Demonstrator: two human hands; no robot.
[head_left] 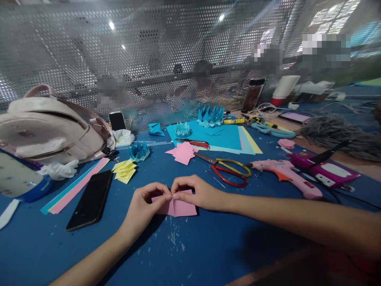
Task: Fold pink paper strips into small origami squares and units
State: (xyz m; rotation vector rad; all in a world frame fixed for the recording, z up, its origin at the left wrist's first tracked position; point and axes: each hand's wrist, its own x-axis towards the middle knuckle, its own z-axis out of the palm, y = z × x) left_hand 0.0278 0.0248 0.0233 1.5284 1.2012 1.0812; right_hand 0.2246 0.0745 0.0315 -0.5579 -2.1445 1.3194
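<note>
A small pink paper square (178,208) lies on the blue table (208,246) in front of me. My left hand (145,206) and my right hand (195,192) both pinch its top edge, with fingertips meeting at the middle. A fold line runs down the paper between them. Just beyond lie more pink folded pieces (183,153) and scissors with yellow and red handles (229,169).
A black phone (91,200) lies left of my hands, beside pink and blue paper strips (76,186) and yellow folded papers (124,171). A pink glue gun (285,174) is to the right. A pale backpack (50,127), blue paper flowers (210,115) and coloured sheets (229,137) sit further back.
</note>
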